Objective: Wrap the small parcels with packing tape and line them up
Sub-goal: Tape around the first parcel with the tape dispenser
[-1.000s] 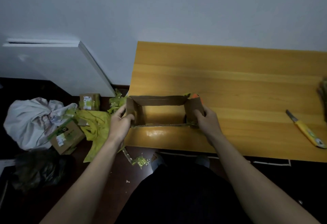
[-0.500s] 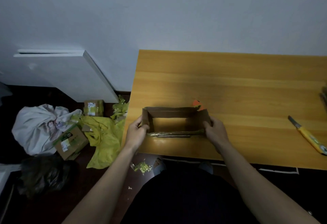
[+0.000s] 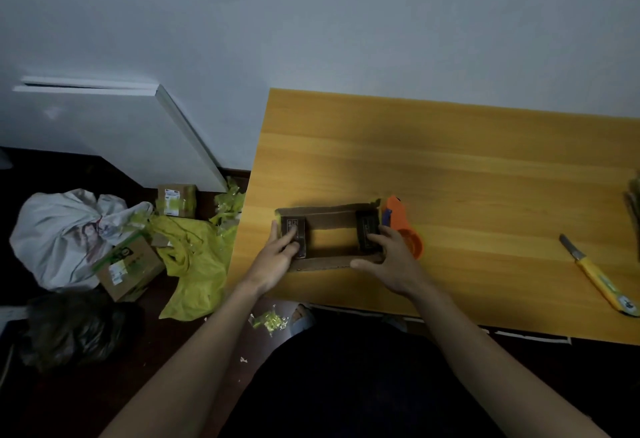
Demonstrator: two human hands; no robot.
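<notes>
The person leans over the near left corner of the wooden table [image 3: 450,160], both hands down on a cardboard box [image 3: 329,221] that sits open-topped in the lower middle of the frame, its long axis running left to right across the picture. The left hand [image 3: 277,257] lies on the box's left end flap [image 3: 294,236], fingers straight and close together, pressing it flat; the right hand [image 3: 391,264] does the same on the right end flap [image 3: 367,235], fingers stretched forward over it and the thumb lying along the box's near wall. Between the two flaps the box is open and bare table colour shows through. Just beyond the right hand, touching or nearly touching the box's right end, lies an orange tape dispenser [image 3: 403,226]; the right hand is plainly the nearer one to it, so I'd guess that hand goes for the tape while the left keeps the flap down. A yellow-handled knife [image 3: 602,281] lies well apart at the right edge. On the floor at the left are small parcels [image 3: 176,199], a white bag [image 3: 59,229] and crumpled yellow wrapping [image 3: 194,257].
</notes>
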